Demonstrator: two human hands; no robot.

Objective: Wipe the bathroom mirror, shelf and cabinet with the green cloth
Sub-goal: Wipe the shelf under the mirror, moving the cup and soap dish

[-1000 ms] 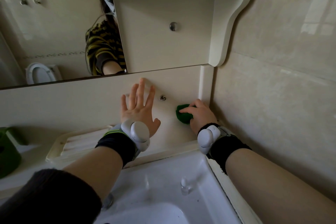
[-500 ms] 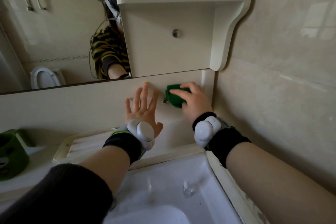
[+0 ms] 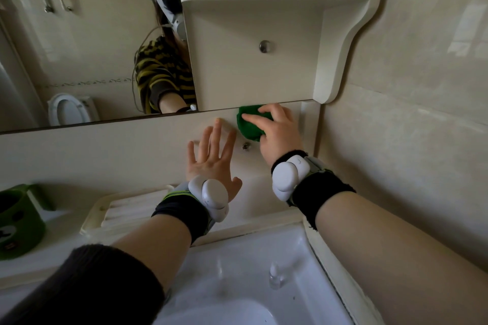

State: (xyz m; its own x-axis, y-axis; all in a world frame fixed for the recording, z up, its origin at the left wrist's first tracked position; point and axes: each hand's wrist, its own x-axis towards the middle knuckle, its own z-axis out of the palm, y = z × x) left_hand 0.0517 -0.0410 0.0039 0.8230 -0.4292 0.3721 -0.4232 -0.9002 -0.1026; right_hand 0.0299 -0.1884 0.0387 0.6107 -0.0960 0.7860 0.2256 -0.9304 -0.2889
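Right hand wipes with the cloth just under the cabinet.

The right hand (image 3: 280, 132) grasps the bunched green cloth (image 3: 248, 128) and presses it to the cream panel (image 3: 105, 150). Its fingers (image 3: 254, 118) curl over the cloth's top, and most of the wad pokes out to the left of the palm. The cloth's upper edge touches the cabinet's (image 3: 250, 74) bottom edge, right of the mirror (image 3: 79, 47) and just above a screw (image 3: 246, 145). The left hand (image 3: 211, 163) lies released and flat on the panel, fingers spread, just left of the cloth and holding nothing. Below are the sink (image 3: 303, 250), a ribbed tray (image 3: 95, 221) and a green cup (image 3: 18, 221).
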